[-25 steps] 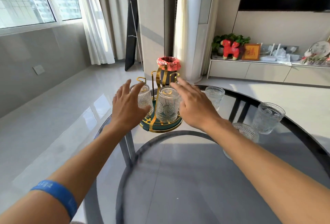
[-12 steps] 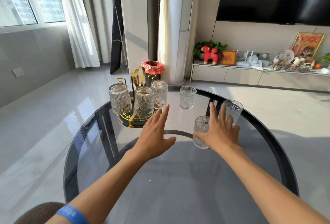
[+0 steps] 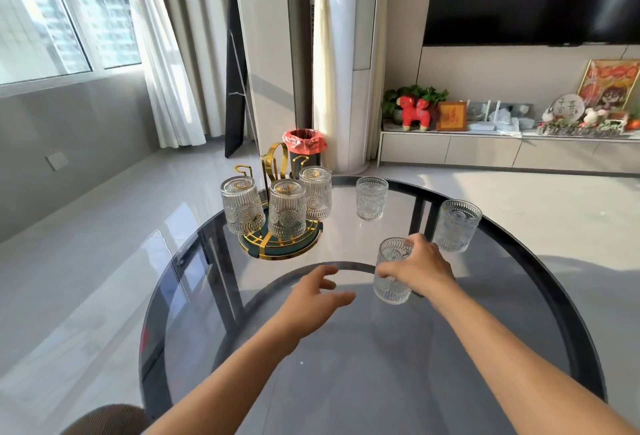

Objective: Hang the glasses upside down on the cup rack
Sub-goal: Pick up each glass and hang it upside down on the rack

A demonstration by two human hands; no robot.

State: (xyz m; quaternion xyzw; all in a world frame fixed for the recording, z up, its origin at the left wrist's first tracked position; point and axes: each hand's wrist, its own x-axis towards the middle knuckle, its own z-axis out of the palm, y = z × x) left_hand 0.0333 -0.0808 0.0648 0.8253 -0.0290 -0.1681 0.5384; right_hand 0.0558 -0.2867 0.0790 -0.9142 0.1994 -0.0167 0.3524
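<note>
- The cup rack (image 3: 280, 247) stands on the far left part of the round glass table (image 3: 346, 382), its gold hooks rising from a dark green base; 3 glasses hang on it upside down, mouths toward the base, likely so they drain and stay clear of dust.
- 3 glasses stand upright on the table to the right of the rack: the far glass (image 3: 371, 198), the right glass (image 3: 456, 225) and the near glass (image 3: 393, 275). By my count the task looks about half done.
- The near glass sits closest to the person, so it seems the natural next pick.
- The right hand (image 3: 415, 270) wraps this glass from its right side, thumb on the near face and fingers around the back, closed firmly on the ribbed wall; the base looks to be on or just off the table, I cannot tell which.
- The left hand (image 3: 311, 299) hovers just left of that glass, fingers loosely spread, holding nothing, perhaps ready to help turn it over.
</note>
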